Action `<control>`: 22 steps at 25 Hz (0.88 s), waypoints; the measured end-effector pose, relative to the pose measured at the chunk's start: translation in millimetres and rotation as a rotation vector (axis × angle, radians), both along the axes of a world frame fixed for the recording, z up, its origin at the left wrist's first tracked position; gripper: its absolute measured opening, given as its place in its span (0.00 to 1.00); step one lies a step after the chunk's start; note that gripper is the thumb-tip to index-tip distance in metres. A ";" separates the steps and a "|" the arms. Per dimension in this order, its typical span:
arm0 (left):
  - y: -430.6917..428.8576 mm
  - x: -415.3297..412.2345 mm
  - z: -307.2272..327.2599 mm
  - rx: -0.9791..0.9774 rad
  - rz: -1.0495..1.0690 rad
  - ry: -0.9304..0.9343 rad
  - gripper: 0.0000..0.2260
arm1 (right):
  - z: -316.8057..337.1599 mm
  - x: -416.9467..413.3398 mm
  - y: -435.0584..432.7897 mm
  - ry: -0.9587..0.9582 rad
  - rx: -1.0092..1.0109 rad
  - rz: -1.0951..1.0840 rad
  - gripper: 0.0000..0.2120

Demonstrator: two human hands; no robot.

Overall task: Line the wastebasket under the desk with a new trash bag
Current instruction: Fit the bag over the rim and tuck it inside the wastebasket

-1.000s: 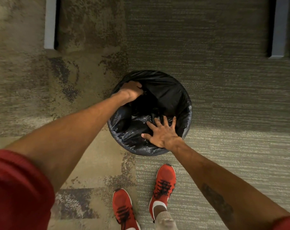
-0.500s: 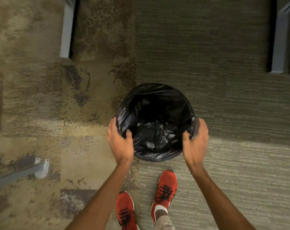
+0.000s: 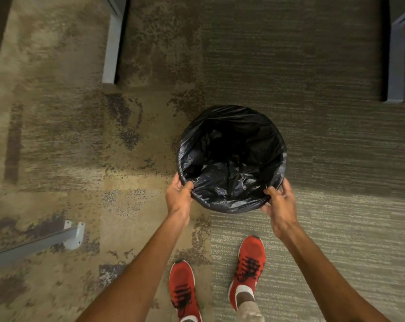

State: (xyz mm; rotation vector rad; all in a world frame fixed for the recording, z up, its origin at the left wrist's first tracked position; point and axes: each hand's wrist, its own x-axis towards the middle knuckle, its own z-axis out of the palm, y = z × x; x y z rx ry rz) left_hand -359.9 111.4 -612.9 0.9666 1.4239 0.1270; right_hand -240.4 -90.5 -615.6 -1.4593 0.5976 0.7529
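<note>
A round wastebasket stands on the carpet in front of my feet, lined with a black trash bag that is folded over its rim all round. My left hand grips the rim at the near left, thumb inside, fingers outside. At the near right of the rim, my right hand holds on in the same way. The basket's own wall is hidden under the bag.
Grey desk legs stand at the upper left and upper right. Another grey leg with a white foot lies at the lower left. My red shoes are just behind the basket on patterned carpet.
Both hands left the bag's inside, came back to the near sides of the basket, and have closed on its rim. The view has shifted, so the basket sits lower in frame.
</note>
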 end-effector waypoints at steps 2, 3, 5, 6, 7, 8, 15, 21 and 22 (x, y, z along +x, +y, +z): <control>28.1 -14.1 8.0 0.026 -0.020 -0.019 0.28 | 6.5 -14.1 25.9 -0.024 0.025 -0.003 0.26; 43.4 -21.7 11.5 0.046 -0.026 -0.034 0.26 | 9.3 -21.1 40.8 -0.027 0.043 0.001 0.26; 76.2 -37.0 17.0 0.096 -0.040 -0.058 0.23 | 12.7 -34.3 75.8 -0.023 0.073 0.025 0.27; 94.3 -46.4 18.7 0.120 -0.037 -0.058 0.22 | 13.1 -41.4 96.4 -0.023 0.083 0.045 0.27; 110.9 -55.2 19.0 0.140 -0.029 -0.050 0.22 | 12.2 -47.9 116.0 -0.019 0.087 0.063 0.28; 126.8 -63.9 18.1 0.155 -0.017 -0.037 0.21 | 10.6 -54.4 134.8 -0.013 0.093 0.078 0.28; 222.9 -132.2 0.9 0.201 0.051 0.012 0.20 | -11.0 -99.4 248.4 0.013 0.119 0.224 0.26; 258.6 -158.7 -9.7 0.205 0.044 -0.014 0.21 | -26.0 -118.8 288.0 -0.004 0.105 0.250 0.25; 261.3 -160.7 -13.4 0.204 0.043 -0.013 0.20 | -28.8 -120.5 290.5 -0.004 0.103 0.256 0.25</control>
